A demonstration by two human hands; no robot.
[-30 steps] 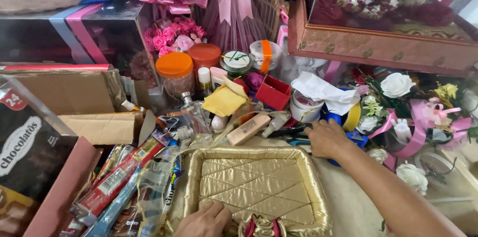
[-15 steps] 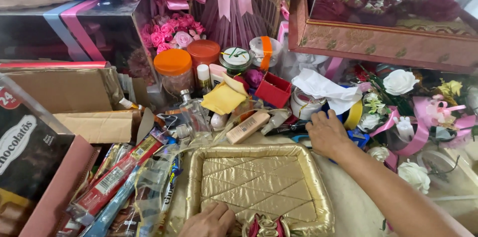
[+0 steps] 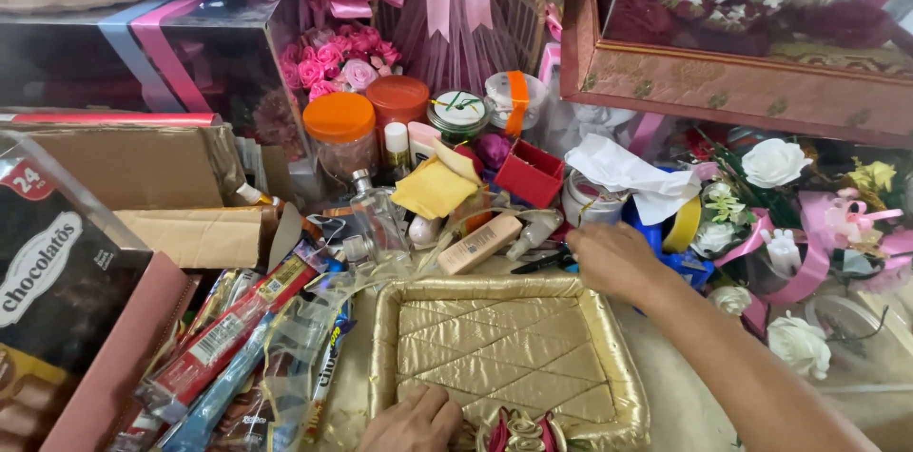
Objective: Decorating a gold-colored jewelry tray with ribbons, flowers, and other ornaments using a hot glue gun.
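Note:
A gold quilted tray (image 3: 609, 338) lies in front of me, with a gold and red bow at its near edge. My left hand (image 3: 414, 422) rests on the tray's near left rim, fingers curled over it. My right hand (image 3: 613, 260) reaches past the tray's far right corner, fingers bent down onto black-handled scissors (image 3: 542, 262) that lie there. Whether the fingers grip the scissors is hidden by the hand. A beige tube (image 3: 478, 244) lies just left of the scissors.
Wrapped chocolate bars (image 3: 228, 338) lie left of the tray, beside a brown chocolate box (image 3: 57, 281). Behind stand orange-lidded jars (image 3: 342, 134), a small glass bottle (image 3: 378, 214), a red box (image 3: 530, 173), yellow tape (image 3: 683, 224) and white fabric roses (image 3: 772, 163).
My right hand has shifted slightly left and nearer the scissors. The left hand stays on the tray's near rim.

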